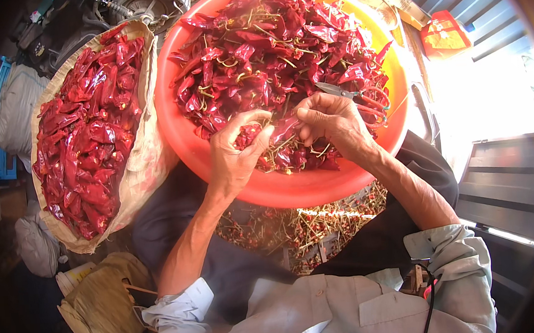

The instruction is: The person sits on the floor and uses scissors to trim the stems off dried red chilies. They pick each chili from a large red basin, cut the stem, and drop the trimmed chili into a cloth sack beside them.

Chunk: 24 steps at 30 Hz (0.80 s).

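Observation:
My left hand (238, 152) is over the near part of a large orange plastic basin (245, 191), thumb and forefinger apart. Red chilies show through the gap. Just to its right, my right hand (335, 117) has thumb and forefinger pinched at the end of a dried red chili (285, 129). Its lower fingers are partly hidden. Beyond that hand, scissors with red handles (374, 108) lie on the heap of dried chilies (259, 55), their dark blade pointing left. Many chilies in the basin have stems.
A woven sack (149, 142) packed with red chilies (88, 137) stands left of the basin. Cut stems (299, 224) litter the floor between my legs. Machinery (144, 10) is at upper left, corrugated metal sheeting (504, 168) at right. A red bag (445, 35) sits at upper right.

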Each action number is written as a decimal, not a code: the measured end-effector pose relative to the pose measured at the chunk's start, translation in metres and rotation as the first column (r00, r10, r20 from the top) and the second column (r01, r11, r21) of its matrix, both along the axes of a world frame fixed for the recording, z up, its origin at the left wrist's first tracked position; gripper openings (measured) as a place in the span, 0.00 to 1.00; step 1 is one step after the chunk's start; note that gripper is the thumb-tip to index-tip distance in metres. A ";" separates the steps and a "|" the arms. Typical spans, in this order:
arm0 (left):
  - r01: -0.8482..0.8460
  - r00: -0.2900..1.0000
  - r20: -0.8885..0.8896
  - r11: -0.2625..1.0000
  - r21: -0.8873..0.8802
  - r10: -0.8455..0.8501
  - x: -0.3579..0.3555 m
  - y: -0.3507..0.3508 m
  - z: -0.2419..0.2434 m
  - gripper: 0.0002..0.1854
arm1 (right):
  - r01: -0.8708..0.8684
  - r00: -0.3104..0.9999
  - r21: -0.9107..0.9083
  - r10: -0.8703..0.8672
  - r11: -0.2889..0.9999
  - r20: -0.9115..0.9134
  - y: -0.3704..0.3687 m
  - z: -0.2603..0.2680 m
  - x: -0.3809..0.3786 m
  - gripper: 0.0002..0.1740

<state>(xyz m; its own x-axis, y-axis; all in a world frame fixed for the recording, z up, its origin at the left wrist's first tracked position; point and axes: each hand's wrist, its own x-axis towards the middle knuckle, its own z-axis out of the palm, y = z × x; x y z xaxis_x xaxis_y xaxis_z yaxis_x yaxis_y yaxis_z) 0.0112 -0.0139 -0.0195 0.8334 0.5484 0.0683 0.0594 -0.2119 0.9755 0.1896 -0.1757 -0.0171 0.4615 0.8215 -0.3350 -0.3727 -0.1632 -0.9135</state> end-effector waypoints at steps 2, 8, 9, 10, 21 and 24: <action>-0.048 0.998 0.028 0.999 -0.014 0.049 0.000 0.003 -0.005 0.16 | 0.036 0.996 0.049 -0.031 0.998 -0.087 0.002 -0.006 0.000 0.07; 0.027 0.999 0.023 0.998 0.061 -0.029 0.002 -0.001 -0.002 0.24 | 0.052 0.981 0.030 -0.045 0.998 -0.189 0.004 -0.014 0.001 0.07; 0.042 0.999 0.012 0.998 0.053 -0.043 0.001 -0.005 0.000 0.25 | 0.039 0.981 0.021 -0.034 0.999 -0.190 0.003 -0.014 -0.001 0.07; 0.037 0.998 0.053 0.995 0.089 -0.042 0.002 -0.005 0.000 0.24 | 0.009 0.982 0.016 -0.006 1.000 -0.189 0.003 -0.013 -0.003 0.07; -0.028 0.956 0.292 0.985 0.171 -0.023 0.005 0.005 -0.008 0.08 | -0.348 0.730 -0.261 0.435 0.900 0.526 0.001 0.005 -0.005 0.07; -0.021 0.961 0.275 0.985 0.172 -0.028 0.005 0.008 -0.013 0.06 | -0.349 0.264 -0.482 0.577 0.804 0.773 -0.010 -0.032 -0.005 0.05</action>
<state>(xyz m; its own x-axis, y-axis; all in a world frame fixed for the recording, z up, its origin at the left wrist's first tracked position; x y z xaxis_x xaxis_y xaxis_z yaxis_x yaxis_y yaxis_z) 0.0161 -0.0055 -0.0327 0.7707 0.5052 0.3884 -0.2078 -0.3769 0.9026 0.1844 -0.1858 -0.0492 0.1362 0.9746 -0.1776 0.7801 -0.2161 -0.5871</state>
